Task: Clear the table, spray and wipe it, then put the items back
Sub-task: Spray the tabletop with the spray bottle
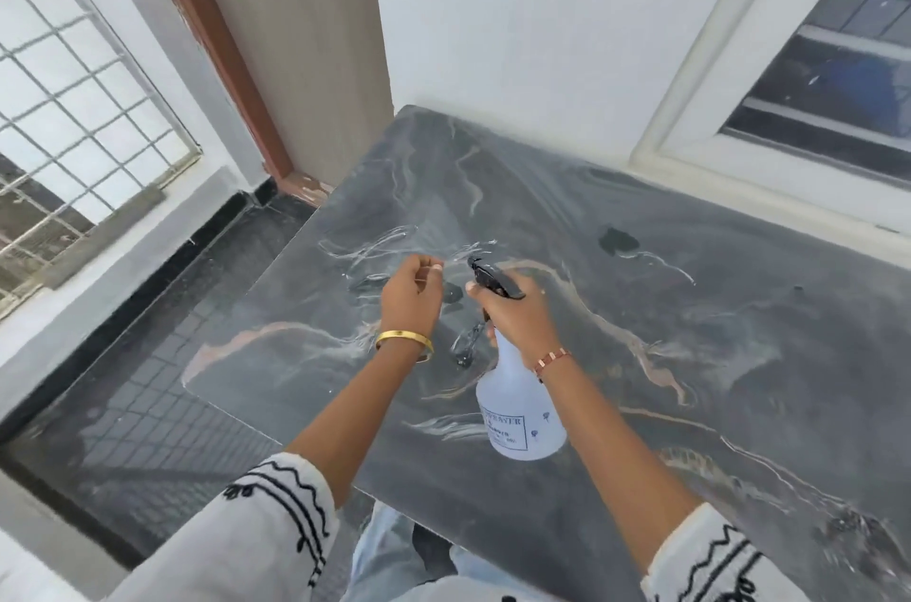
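The dark marbled worktop (641, 305) fills centre and right of the frame, a window (838, 59) at upper right. At centre the right hand (517, 310) grips the neck of the white spray bottle (522, 414). The left hand (411, 293), just left, has fingers curled, seemingly holding nothing.

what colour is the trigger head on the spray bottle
Black, atop a translucent white spray bottle gripped by the right hand; the trigger head shows in the head view.
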The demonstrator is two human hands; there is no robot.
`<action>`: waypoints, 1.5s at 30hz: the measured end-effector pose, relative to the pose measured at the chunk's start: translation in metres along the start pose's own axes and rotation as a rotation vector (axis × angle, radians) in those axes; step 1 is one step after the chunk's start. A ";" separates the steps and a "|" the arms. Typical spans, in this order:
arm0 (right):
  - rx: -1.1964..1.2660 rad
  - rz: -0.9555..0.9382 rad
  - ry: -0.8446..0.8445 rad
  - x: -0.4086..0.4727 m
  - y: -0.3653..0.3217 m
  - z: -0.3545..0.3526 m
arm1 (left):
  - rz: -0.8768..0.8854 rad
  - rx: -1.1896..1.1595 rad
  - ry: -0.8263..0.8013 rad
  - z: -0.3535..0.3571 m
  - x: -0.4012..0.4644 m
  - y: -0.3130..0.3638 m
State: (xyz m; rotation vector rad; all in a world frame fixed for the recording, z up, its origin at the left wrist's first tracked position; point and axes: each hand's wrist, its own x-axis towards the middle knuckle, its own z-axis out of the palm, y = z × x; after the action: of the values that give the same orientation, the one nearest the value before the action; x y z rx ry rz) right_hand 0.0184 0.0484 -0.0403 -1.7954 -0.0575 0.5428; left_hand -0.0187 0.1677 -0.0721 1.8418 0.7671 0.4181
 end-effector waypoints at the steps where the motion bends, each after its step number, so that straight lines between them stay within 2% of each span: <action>1: -0.005 -0.019 -0.010 -0.001 0.000 0.001 | 0.006 0.002 -0.029 -0.001 0.005 -0.001; 9: -0.010 0.025 -0.010 -0.011 0.012 -0.011 | 0.042 0.062 -0.182 -0.009 0.040 -0.005; 15: -0.016 0.114 0.249 0.002 0.012 0.006 | 0.068 0.083 -0.205 -0.012 0.047 -0.009; 23: -0.074 0.152 0.325 0.016 0.017 0.009 | 0.082 0.109 -0.210 -0.012 0.047 -0.005; 31: -0.123 0.122 0.202 0.017 0.020 0.002 | 0.086 0.142 -0.174 -0.012 0.052 -0.010; 41: -0.062 0.143 0.315 0.021 0.023 -0.006 | 0.086 0.119 -0.184 -0.003 0.053 -0.011; 45: 0.012 0.155 0.239 0.021 0.020 -0.010 | 0.091 0.117 -0.191 0.001 0.054 -0.011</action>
State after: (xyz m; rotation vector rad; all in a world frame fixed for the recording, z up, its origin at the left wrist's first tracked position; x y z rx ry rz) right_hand 0.0363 0.0402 -0.0643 -1.8506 0.2508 0.4334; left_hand 0.0175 0.2064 -0.0865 1.9983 0.5900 0.2549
